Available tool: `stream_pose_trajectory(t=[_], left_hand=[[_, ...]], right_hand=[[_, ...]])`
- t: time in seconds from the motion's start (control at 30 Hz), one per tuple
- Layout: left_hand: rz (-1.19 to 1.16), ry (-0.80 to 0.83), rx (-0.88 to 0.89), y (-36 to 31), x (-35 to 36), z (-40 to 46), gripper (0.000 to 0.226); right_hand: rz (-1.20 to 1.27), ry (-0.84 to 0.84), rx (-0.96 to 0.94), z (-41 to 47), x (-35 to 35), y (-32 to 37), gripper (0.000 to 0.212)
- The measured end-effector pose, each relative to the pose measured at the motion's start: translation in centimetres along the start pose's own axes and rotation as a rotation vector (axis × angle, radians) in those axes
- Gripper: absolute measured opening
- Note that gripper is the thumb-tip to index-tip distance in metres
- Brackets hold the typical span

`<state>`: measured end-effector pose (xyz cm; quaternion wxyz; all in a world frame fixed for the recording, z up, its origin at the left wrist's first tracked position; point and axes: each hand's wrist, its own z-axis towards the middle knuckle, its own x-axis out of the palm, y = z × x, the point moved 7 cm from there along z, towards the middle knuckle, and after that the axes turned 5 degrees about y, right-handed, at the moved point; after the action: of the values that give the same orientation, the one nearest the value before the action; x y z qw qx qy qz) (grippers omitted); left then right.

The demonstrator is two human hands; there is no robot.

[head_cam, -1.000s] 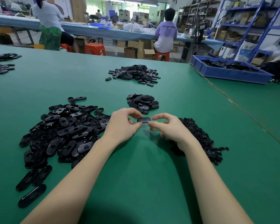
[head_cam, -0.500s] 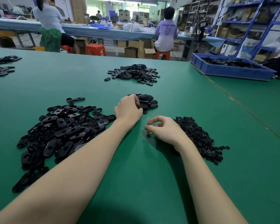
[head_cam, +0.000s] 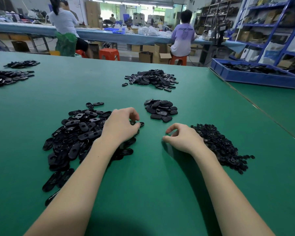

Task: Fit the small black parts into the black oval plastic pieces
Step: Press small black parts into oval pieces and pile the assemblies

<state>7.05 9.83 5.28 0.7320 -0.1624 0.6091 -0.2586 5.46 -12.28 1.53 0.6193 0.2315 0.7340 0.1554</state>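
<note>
On the purple shirt [head_cam: 183,34], print reads unclear.

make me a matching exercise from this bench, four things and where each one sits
Things:
1. left hand
2. right hand
3. blue tray
4. small oval stack

Places:
A. far right edge of the table
B. beyond the gap between the two hands
C. beside the pile of small parts
D. on the big pile of ovals

Pairs: 1-D, 2-C, 3-A, 4-B
</note>
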Motion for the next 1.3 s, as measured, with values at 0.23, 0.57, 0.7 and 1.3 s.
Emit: stream_pose_trajectory(t=[0.23, 0.57, 0.7, 1.3], left_hand=[[0.251, 0.008, -0.090, 3.2, -2.2, -0.7, 0.022], [0.259, -0.021, -0.167, 3.1, -1.0, -1.3, 0.024], [0.218, -0.055, -0.139, 2.6, -1.0, -1.4, 0.008], [-1.005, 0.200, -0.272, -3.7, 5.6, -2.8, 0.011]], right_hand=[[-0.139, -0.100, 0.030, -0.4, 0.6, 0.9, 0.022], [-0.199, -0.146, 0.040, -0.4, 0.8, 1.3, 0.024], [-0.195, -0.145, 0.033, -0.5, 0.8, 1.4, 0.023], [0.080, 0.073, -0.092, -0.2, -1.9, 0.0, 0.009]])
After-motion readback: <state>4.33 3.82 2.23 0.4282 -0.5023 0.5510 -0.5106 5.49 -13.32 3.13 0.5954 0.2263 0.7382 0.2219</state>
